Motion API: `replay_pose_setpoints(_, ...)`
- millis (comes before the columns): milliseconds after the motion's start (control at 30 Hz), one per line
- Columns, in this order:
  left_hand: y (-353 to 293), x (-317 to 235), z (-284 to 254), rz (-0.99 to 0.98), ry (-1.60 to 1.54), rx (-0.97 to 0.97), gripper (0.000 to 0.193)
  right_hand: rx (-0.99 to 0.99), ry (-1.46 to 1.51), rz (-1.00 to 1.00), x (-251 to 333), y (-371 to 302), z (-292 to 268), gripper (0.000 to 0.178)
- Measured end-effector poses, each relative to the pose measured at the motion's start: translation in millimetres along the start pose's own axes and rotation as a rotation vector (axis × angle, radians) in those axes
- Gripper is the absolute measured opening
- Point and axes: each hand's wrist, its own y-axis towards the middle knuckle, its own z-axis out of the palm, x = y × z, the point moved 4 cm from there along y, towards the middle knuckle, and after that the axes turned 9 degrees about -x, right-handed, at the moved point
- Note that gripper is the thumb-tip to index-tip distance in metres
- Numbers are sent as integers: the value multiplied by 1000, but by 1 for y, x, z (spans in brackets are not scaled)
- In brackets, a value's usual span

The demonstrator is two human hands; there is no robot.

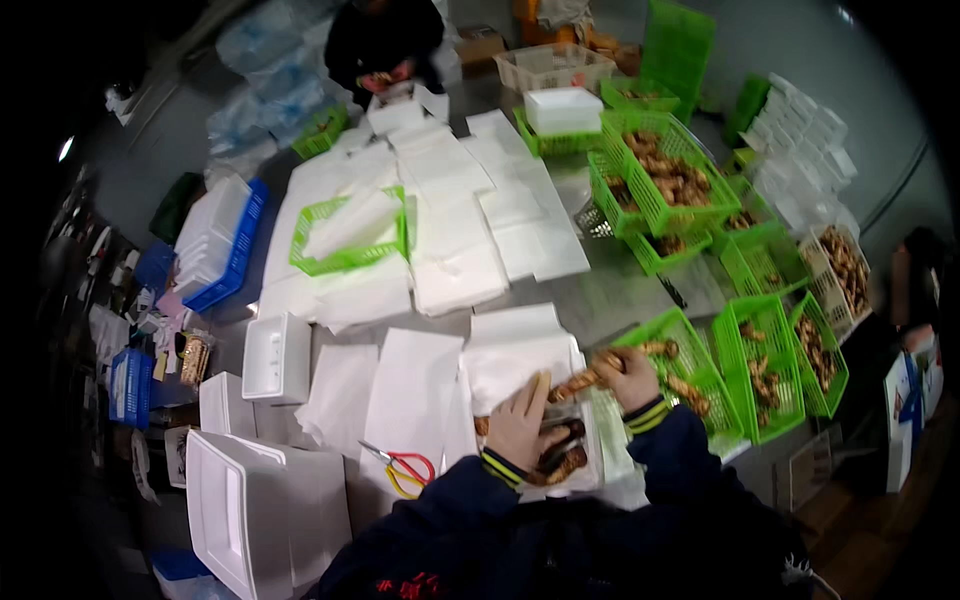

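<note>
While the right hand [632,380] grips a long brown mushroom [577,384] at its right end, the left hand [517,424] lies over the left part of a white foam box [591,442], its fingers stretched out; whether it holds anything underneath, I cannot tell. The gripped mushroom is above the box, its other end near the left hand's fingertips, and more mushrooms [568,464] lie inside, partly hidden by that hand. White paper lines the far end of the box. Just right of it sits a green basket [722,422] with a few mushrooms, and two fuller green baskets stand beyond that. Left of the box, sheets of white paper [412,385] lie on the metal worktop [612,275], with red-and-yellow-handled scissors [394,459] near the left sleeve. Farther left stand several white foam boxes [275,358]. Across the worktop, another person [385,40] holds something too blurred to identify.
</note>
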Motion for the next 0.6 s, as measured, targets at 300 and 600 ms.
replay_pose_setpoints(300, -3, 63, 25, -179, -66, 111, 52, 125, 21, 374, 3, -17, 24, 43)
replay_pose_setpoints(600, 3, 82, 27, -47, 85, 186, 37, 192, -459, -523, -5, -21, 34, 47)
